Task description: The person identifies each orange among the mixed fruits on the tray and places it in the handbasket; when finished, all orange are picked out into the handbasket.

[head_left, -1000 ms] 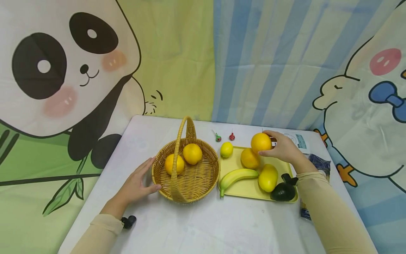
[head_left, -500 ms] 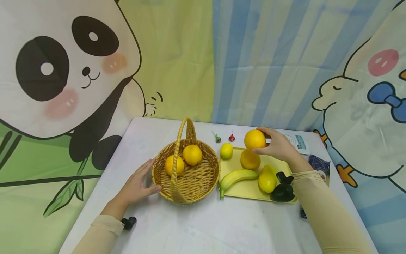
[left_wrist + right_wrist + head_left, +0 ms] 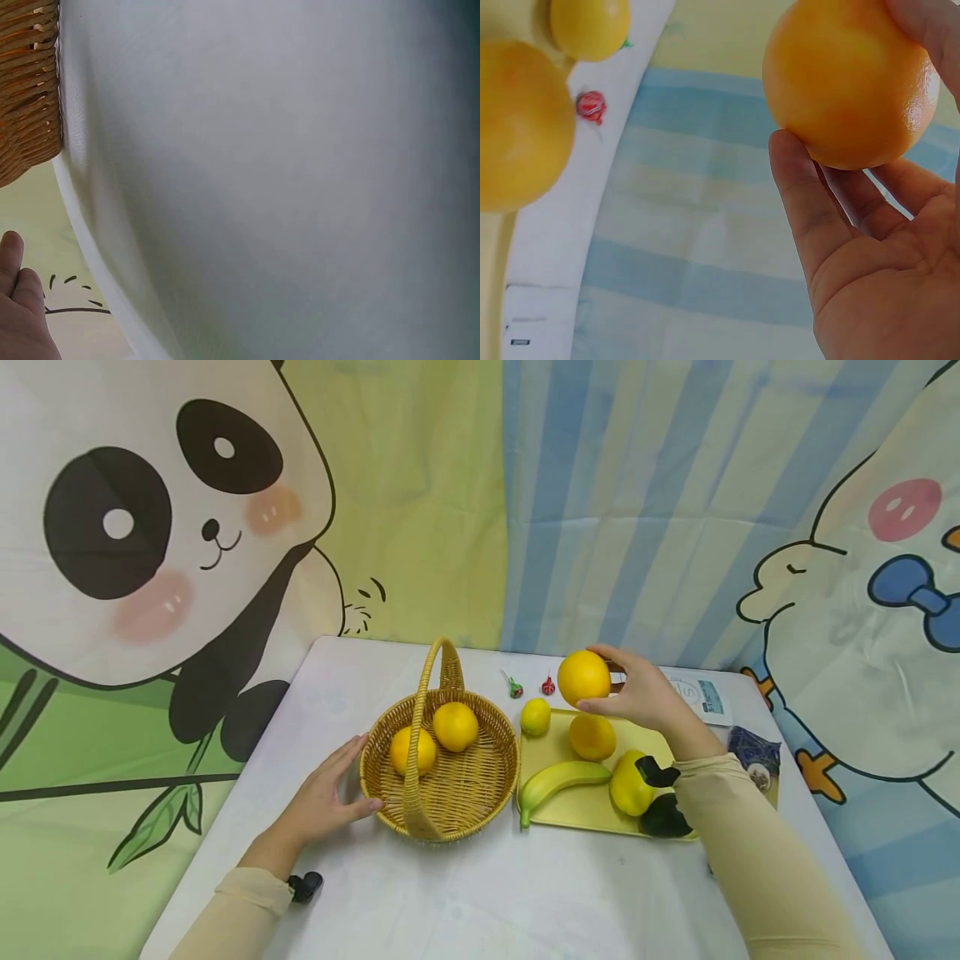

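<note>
My right hand (image 3: 637, 693) grips an orange (image 3: 583, 678) between thumb and fingers, held above the back of the yellow tray (image 3: 547, 806). The right wrist view shows the same orange (image 3: 847, 82) against curled fingertips. My left hand (image 3: 318, 797) rests with relaxed, spread fingers against the left side of a wicker basket (image 3: 465, 793) with a tall handle. Two oranges lie inside the basket, one (image 3: 455, 727) at the back and one (image 3: 420, 752) partly behind the handle. In the left wrist view, only the basket's woven side (image 3: 30, 90) and some fingers (image 3: 15, 292) show.
On the tray lie another orange (image 3: 592, 737), a lemon (image 3: 536, 717), a banana (image 3: 562, 779), a yellow pear-shaped fruit (image 3: 632, 785) and a dark round item (image 3: 663, 817), partly hidden by the right wrist. Two wrapped lollipops, green (image 3: 514, 687) and red (image 3: 548, 683), lie behind. Packets (image 3: 705, 697) sit at right.
My right hand has carried the orange left and slightly up, away from above the tray's other orange. The left hand and basket have stayed in place.
</note>
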